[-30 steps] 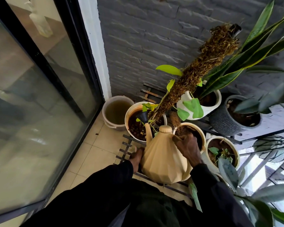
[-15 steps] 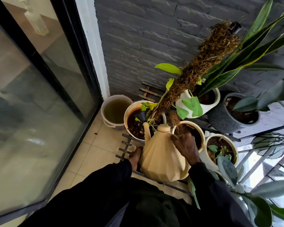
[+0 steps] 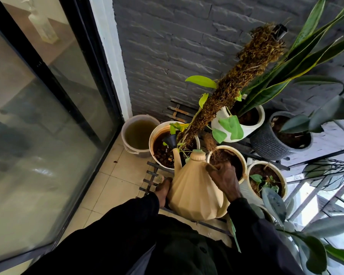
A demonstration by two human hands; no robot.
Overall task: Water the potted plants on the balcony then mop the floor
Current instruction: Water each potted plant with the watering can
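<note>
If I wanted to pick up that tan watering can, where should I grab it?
Probably by the handle at the back of the watering can, coming from behind and above, as the right hand does. The left hand steadies its wide faceted belly from the side; the thin spout faces away.

A beige faceted plastic watering can [image 3: 195, 187] is tilted forward, its black funnel-shaped spout tip [image 3: 170, 140] over the soil of a white round pot [image 3: 155, 135] that holds a brown fibrous moss pole [image 3: 236, 82]. The right hand [image 3: 224, 178] is closed around the can's handle. The left hand [image 3: 163, 188] supports the can's left side. A grey plastic bucket [image 3: 127, 129] of murky water stands just beside the white pot on the tiled floor [image 3: 109, 181]. Further potted plants stand to the right on a black slatted metal rack [image 3: 147, 180].
</note>
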